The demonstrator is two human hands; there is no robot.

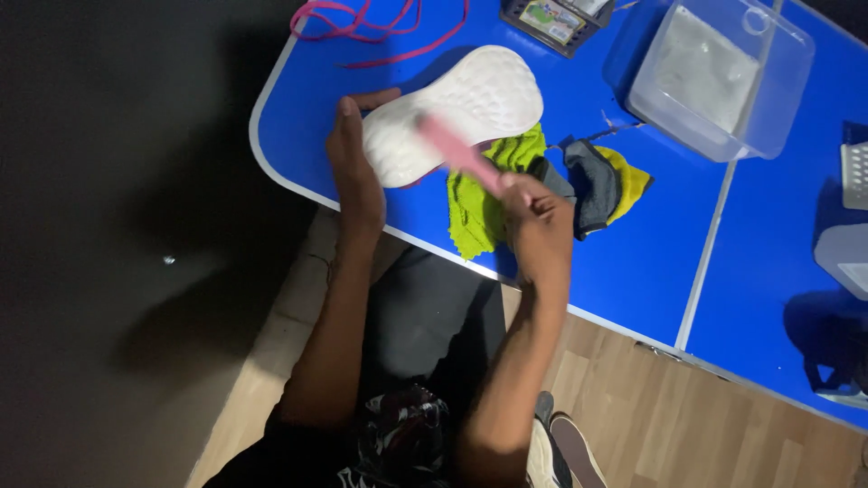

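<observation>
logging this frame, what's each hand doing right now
Left hand: closed on the white textured shoe sole.
Right hand: closed on the blurred pink brush.

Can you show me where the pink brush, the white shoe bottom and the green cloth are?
pink brush [457,152], head view, on the middle of its blurred pink handle.
white shoe sole [479,95], head view, on its bumpy underside.
green cloth [472,212], head view, on the lower fold.

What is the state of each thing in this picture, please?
Left hand: gripping the shoe's edge.
Right hand: closed on the pink brush.
Pink brush: blurred, lying across the sole.
White shoe: sole up, on the blue table.
Green cloth: crumpled, partly under the shoe.
Pink laces: loose on the table.
Clear plastic tub: open.
</observation>
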